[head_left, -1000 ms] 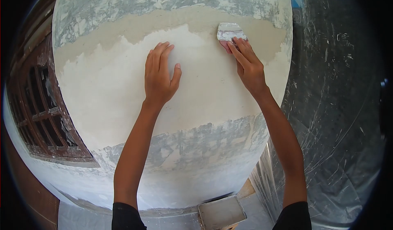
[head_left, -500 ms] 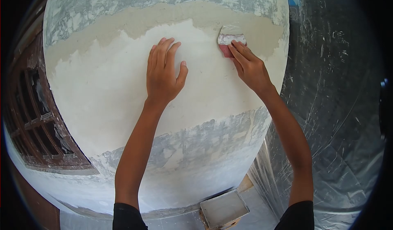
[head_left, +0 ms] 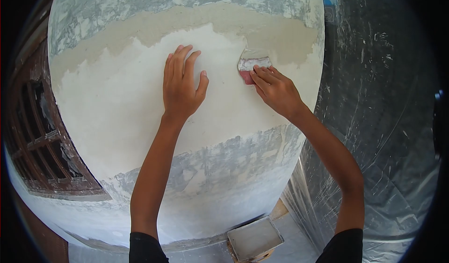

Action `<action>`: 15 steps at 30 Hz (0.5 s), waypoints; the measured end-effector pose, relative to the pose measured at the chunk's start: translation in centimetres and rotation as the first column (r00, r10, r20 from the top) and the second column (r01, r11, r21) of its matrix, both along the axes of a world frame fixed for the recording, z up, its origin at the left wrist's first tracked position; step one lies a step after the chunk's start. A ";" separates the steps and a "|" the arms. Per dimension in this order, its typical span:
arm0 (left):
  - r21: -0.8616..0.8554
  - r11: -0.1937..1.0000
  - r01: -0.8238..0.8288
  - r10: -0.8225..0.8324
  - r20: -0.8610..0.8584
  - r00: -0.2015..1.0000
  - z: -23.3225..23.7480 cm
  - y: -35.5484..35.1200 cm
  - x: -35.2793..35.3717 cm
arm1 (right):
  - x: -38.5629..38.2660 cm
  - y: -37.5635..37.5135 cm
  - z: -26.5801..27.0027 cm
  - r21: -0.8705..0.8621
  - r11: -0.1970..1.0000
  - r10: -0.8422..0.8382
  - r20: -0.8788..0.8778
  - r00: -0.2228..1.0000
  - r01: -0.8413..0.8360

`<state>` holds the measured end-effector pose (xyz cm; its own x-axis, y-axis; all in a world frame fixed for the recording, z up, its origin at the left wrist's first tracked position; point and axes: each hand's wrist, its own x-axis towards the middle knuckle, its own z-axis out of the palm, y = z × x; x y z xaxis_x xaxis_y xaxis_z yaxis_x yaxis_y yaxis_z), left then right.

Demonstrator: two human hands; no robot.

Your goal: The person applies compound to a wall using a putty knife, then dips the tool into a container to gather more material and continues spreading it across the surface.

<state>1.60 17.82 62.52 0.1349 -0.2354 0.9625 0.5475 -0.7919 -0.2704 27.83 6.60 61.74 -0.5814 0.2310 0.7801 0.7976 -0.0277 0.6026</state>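
Grey and cream plaster mottles the wall [head_left: 224, 108] in the head view, with a barred window [head_left: 44, 140] at one side. Right of that window and a bit higher, I have my left hand [head_left: 180, 87] loosely spread, thumb apart; whether it touches the wall I cannot tell. Farther right of the window, my right hand [head_left: 278, 92] pinches a scraper [head_left: 251, 64] against the wall, at the lower edge of a beige band [head_left: 276, 33]. Below and right of the window sits a tray [head_left: 261, 250]; farthest right from it hangs dark plastic sheeting [head_left: 388, 113].
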 end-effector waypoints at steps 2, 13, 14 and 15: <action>0.000 1.000 -0.001 0.001 0.002 1.000 0.0 0.0 0.1 | -0.1 -0.2 -0.9 -0.014 0.999 0.033 0.008 0.999 -0.033; 0.026 0.997 -0.078 0.077 0.034 0.996 0.6 -0.3 0.6 | -1.0 -2.2 0.1 0.069 0.924 0.374 0.026 0.927 -0.375; 0.030 0.996 -0.079 0.078 0.034 0.996 0.6 -0.3 0.7 | -0.7 -2.1 0.5 0.077 0.910 0.408 -0.004 0.913 -0.406; 0.026 0.993 -0.113 0.112 0.029 0.993 0.5 -0.3 0.7 | -0.4 -1.8 1.0 0.079 0.910 0.409 -0.003 0.912 -0.408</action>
<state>2.27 17.51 63.03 0.1356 -0.2463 0.9597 0.6401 -0.7176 -0.2746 27.42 4.81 62.73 -0.5976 -0.0833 0.7975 0.7600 0.2581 0.5965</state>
